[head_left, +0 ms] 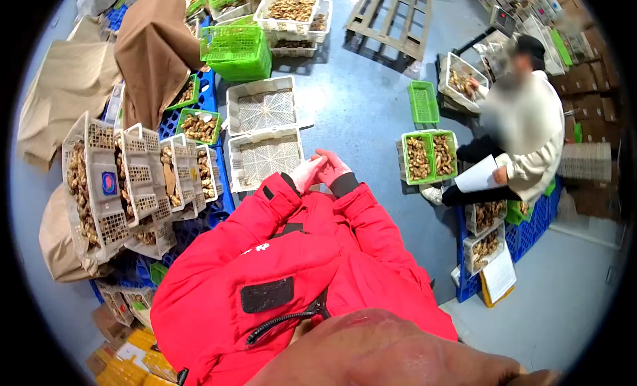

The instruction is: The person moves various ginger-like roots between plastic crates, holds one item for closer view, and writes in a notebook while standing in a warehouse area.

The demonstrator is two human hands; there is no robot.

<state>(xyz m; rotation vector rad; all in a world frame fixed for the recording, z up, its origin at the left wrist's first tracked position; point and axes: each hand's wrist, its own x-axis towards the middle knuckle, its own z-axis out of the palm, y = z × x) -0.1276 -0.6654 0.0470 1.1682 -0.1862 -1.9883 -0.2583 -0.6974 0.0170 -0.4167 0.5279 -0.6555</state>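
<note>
My left hand [306, 174] and my right hand [334, 168] are pressed together in front of my red jacket [279, 253], fingers folded against each other. Both are closed; whatever lies between them, if anything, is hidden. Just beyond and left of my hands, a white mesh-bottomed crate [265, 158] sits on the floor. It has only its bare lattice base showing. A second white crate [262, 106] like it lies directly behind.
Several white crates [109, 223] of brown, lumpy pieces stand on blue pallets at left. Green crates [235, 51] are stacked behind. At right, a seated co-worker [531, 114] reaches into a white crate [463, 82], beside a two-part green-lined crate [430, 157]. A wooden pallet [391, 21] lies ahead.
</note>
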